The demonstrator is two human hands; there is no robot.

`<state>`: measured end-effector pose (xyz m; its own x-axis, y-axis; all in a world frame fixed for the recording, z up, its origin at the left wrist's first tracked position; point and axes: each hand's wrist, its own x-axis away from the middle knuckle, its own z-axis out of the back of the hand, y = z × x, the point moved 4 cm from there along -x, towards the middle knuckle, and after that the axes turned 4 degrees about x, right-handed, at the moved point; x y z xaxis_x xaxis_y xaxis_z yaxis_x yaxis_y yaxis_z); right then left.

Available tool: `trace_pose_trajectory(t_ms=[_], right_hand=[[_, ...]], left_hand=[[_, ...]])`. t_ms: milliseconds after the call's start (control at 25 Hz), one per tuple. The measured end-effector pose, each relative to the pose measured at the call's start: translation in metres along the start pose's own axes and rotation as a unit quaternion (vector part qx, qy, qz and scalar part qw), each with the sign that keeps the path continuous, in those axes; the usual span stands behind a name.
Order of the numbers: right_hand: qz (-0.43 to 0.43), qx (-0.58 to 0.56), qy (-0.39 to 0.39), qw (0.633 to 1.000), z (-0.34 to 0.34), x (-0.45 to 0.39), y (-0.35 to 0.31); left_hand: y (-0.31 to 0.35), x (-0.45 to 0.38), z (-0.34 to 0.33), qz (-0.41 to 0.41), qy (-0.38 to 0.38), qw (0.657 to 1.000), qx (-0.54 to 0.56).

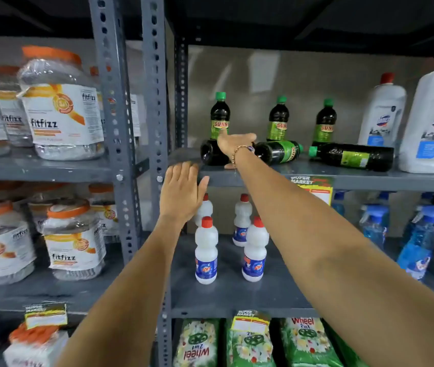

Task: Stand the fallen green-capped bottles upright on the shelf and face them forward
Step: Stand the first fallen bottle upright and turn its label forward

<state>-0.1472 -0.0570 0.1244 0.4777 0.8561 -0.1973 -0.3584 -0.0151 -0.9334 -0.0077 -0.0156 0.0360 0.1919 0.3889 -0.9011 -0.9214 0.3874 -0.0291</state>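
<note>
Status: 3 green-capped bottles stand upright at the shelf (369, 178) rear; 3 lie fallen at its front. Right hand (237, 145) wraps the leftmost fallen bottle (210, 154), not yet raised. Left hand (181, 192) is spread, empty, near the shelf edge.

3 upright dark green-capped plastic bottles (220, 116), 3 fallen ones (353, 156); 4 small white red-capped bottles (206, 251).
</note>
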Motion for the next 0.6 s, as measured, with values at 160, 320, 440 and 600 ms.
trace_pose_trajectory(t_ms=[160, 320, 440, 600], right_hand=[[0.001, 0.095, 0.026, 0.995, -0.005, 0.0, -0.013], [-0.031, 0.106, -0.015, 0.994, -0.014, -0.01, -0.018], [-0.065, 0.086, -0.082, 0.991, -0.023, -0.031, -0.012], [-0.025, -0.022, -0.092, 0.995, -0.014, -0.015, -0.005]], left_hand=[[-0.003, 0.006, -0.007, -0.031, 0.054, 0.998, -0.011], [-0.006, 0.007, -0.009, -0.045, 0.097, 0.994, -0.02], [-0.003, 0.007, -0.008, -0.05, 0.106, 0.993, -0.024], [-0.004, 0.008, -0.008, -0.046, 0.114, 0.992, -0.031]])
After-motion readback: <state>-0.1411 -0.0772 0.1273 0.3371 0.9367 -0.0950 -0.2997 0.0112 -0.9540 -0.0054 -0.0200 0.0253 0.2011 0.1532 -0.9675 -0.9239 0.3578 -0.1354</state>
